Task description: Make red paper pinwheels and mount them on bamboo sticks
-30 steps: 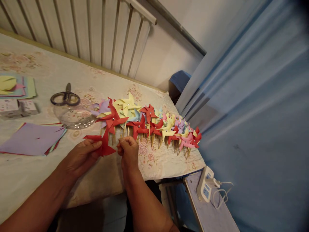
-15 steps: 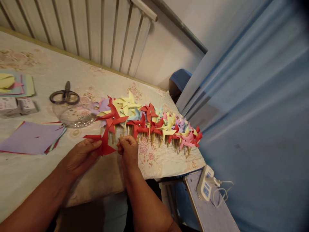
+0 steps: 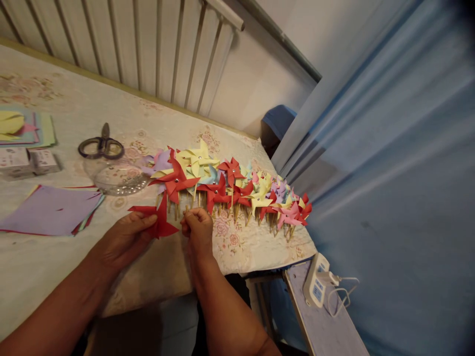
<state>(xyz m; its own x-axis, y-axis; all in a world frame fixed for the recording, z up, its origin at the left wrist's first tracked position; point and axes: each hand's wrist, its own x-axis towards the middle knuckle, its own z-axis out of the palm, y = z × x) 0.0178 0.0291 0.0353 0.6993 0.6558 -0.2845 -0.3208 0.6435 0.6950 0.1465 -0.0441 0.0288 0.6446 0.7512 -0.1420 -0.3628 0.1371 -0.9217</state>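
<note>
My left hand [image 3: 131, 235] pinches a red paper pinwheel [image 3: 162, 223] between thumb and fingers, above the front of the cloth-covered table. Just to its right, my right hand [image 3: 198, 225] is closed in a pinch; whatever its fingertips hold is too small to make out. A small gap separates those fingertips from the red paper. Behind both hands lies a long row of finished pinwheels [image 3: 232, 170] in red, yellow, pink, purple and blue, their thin sticks pointing toward me. A clear dish [image 3: 120, 187] with small shiny pieces stands behind my left hand.
Black-handled scissors [image 3: 101, 147] lie beyond the dish. At left are stacked paper squares [image 3: 52, 210], small boxes [image 3: 15, 163] and more coloured sheets [image 3: 46, 131]. A power strip [image 3: 316, 282] rests on a side surface at right, beside a blue curtain [image 3: 389, 198].
The view shifts very slightly, so the table things sit a little further right. Both hands keep their pose, and the red pinwheel stays in my left hand.
</note>
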